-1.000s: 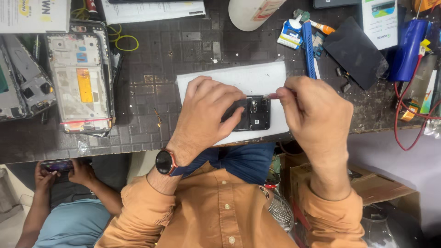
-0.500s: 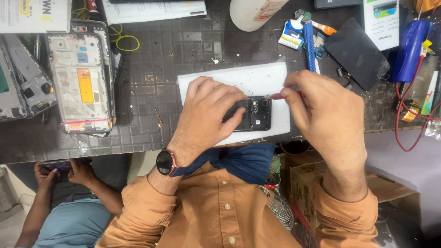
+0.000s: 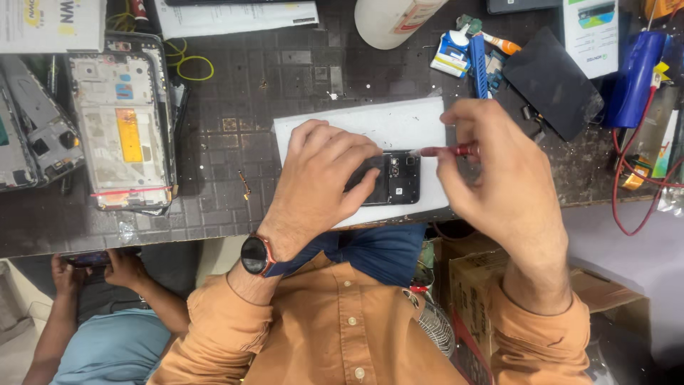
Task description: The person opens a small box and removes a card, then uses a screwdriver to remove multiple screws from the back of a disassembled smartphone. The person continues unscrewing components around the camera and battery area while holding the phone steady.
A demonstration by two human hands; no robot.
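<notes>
A small black phone part (image 3: 396, 181) lies on a white sheet (image 3: 370, 125) at the near edge of the dark workbench (image 3: 285, 78). My left hand (image 3: 320, 182), with a black watch at the wrist, rests over the part's left side and holds it down. My right hand (image 3: 499, 178) grips a thin red-handled tool (image 3: 449, 150) whose tip points left at the part's upper right corner.
An opened phone frame (image 3: 122, 128) and other stripped phones lie at the left. A white bottle (image 3: 395, 21), blue tools, a black pouch (image 3: 552, 82) and red wires crowd the far right. Another person in a blue shirt (image 3: 107, 342) sits lower left. A cardboard box (image 3: 484, 285) sits below the bench.
My right hand has shifted slightly right and down with the red tool. The left hand stays on the black part.
</notes>
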